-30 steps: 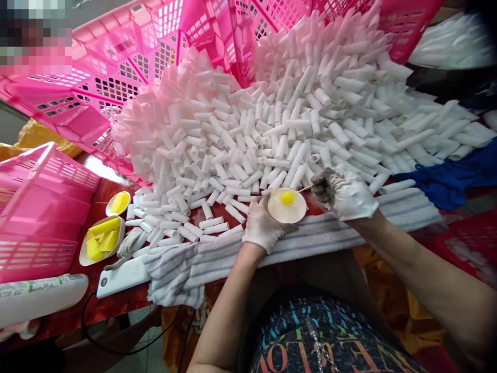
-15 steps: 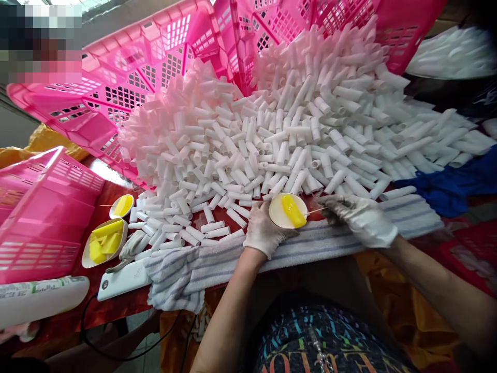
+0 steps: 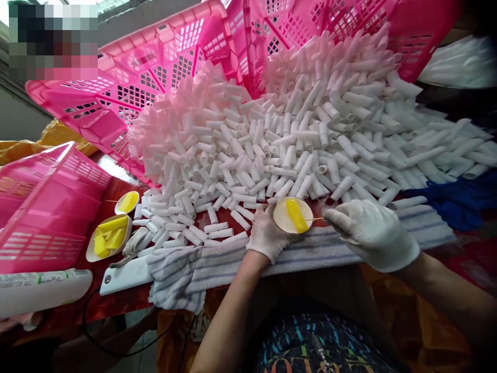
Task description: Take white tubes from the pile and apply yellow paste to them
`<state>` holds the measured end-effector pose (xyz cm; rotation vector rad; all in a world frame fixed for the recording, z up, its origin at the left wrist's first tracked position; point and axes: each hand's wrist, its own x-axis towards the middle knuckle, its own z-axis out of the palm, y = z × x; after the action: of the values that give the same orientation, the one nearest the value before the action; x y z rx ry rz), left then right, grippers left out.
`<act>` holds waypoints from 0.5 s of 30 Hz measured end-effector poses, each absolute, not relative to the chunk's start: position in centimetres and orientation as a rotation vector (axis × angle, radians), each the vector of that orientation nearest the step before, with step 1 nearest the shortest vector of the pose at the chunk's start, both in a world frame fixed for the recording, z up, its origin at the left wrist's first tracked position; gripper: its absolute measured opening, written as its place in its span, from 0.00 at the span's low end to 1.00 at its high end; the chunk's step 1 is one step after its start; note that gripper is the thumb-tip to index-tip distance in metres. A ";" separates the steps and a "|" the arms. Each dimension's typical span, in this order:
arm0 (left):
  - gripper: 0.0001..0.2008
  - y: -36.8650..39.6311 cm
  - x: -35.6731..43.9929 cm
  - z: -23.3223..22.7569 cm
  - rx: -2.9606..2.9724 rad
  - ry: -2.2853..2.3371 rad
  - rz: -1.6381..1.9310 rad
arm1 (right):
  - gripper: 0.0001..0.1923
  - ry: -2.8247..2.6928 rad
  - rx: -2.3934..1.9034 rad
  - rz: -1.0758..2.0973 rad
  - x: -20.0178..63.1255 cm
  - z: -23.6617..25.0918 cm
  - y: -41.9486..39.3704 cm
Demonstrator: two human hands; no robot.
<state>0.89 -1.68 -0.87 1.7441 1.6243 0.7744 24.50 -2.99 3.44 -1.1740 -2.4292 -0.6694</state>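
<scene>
Bowl [image 3: 280,216], pale and shallow, was in the gloved left hand [image 3: 266,235] at the near side of the worktop [image 3: 66,315]; that grip was closed around its left rim. A yellow slice [image 3: 297,216] lay lengthwise in it, and a thin stick [image 3: 315,219] reached from the slice's right edge toward the gloved right hand [image 3: 368,233]. The right grip was narrow, its fingertips at the stick's outer end; whether they pinched it could not be told. Below the hands a striped towel [image 3: 221,267] ran along the near edge, bunched at its left end. Just beyond lay a heap of white tubes [image 3: 272,140], spreading far back against pink baskets [image 3: 155,44]. Left of the towel's bunched end was a white device [image 3: 126,276], with a grey glove [image 3: 135,241] just beyond it. Farther left was a dish [image 3: 90,254] of yellow pieces [image 3: 111,235], and beyond that a cup [image 3: 118,208] with more yellow in it. At the far left stood a pink crate [image 3: 42,228], a white package [image 3: 42,294] on its near side. Blue cloth [image 3: 460,202] lay on the right.
</scene>
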 end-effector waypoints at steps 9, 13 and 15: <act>0.50 -2.0 0.8 -1.1 1.677 1.591 0.792 | 0.17 -2.381 -1.335 -0.116 26.3 -2.0 -2.7; 0.50 -2.2 0.7 -1.1 1.691 1.581 0.778 | 0.22 -2.388 -1.301 0.080 28.1 -4.8 -3.5; 0.50 -2.2 0.6 -1.1 1.689 1.585 0.773 | 0.23 -2.402 -1.310 0.131 29.5 -5.1 -4.1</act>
<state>0.60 -2.16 -1.05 1.6886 1.5846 0.7725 29.48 -4.06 -5.08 -1.3100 -2.4025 0.1309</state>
